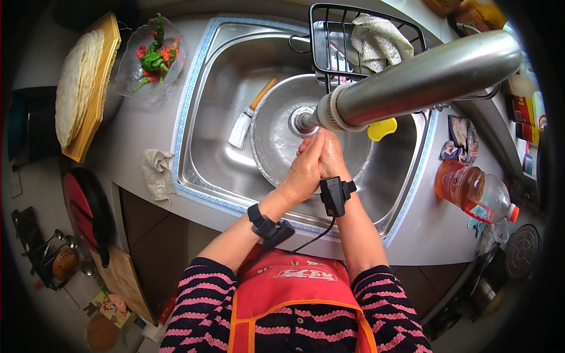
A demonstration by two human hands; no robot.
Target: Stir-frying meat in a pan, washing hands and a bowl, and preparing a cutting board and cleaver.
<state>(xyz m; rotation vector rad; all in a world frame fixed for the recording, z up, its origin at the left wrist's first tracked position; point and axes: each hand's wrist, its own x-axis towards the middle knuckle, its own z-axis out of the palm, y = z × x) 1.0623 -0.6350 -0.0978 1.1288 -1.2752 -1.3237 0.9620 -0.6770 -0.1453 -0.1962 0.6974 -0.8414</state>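
Both hands meet under the metal faucet (pixel 410 84), over a metal basin (pixel 276 150) standing in the stainless steel sink (pixel 216 114). My left hand (pixel 304 172) presses against my right hand (pixel 331 152), and both look wet. Whether anything lies between the palms is hidden. To the left of the basin, a brush with a wooden handle (pixel 265 92) and pale bristles leans on its outer side. A yellow object (pixel 382 129) shows at the basin's right, partly behind the faucet. Each wrist wears a black strapped device.
A black wire rack (pixel 314 44) holding a cloth (pixel 382 42) stands behind the sink. On the left counter are a glass bowl of peppers (pixel 126 73), stacked flatbreads (pixel 79 88) on a wooden board and a rag (pixel 156 174). Plastic bottles (pixel 459 185) lie on the right.
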